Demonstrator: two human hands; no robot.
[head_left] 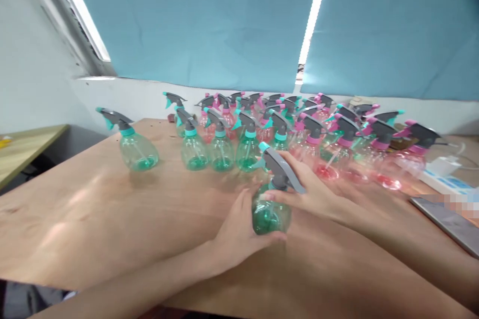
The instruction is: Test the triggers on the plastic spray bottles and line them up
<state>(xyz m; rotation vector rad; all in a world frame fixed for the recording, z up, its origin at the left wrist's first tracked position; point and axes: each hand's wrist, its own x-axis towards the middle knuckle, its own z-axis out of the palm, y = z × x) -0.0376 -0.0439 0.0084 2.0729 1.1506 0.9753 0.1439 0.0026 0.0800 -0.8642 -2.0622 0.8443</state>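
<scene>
A green spray bottle (270, 214) with a grey trigger head stands on the wooden table (112, 209) in front of me. My left hand (239, 232) is wrapped round its lower body. My right hand (305, 187) grips its grey and teal spray head from the right. A single green spray bottle (136, 147) stands apart at the left. Behind my hands stand a row of green spray bottles (220, 147) and a crowd of pink spray bottles (344, 152).
A white power strip (443, 177) with a cable lies at the right, beside a flat grey tablet-like slab (449, 224). A second table (22, 147) stands at the far left. Blue blinds (209, 20) cover the windows behind.
</scene>
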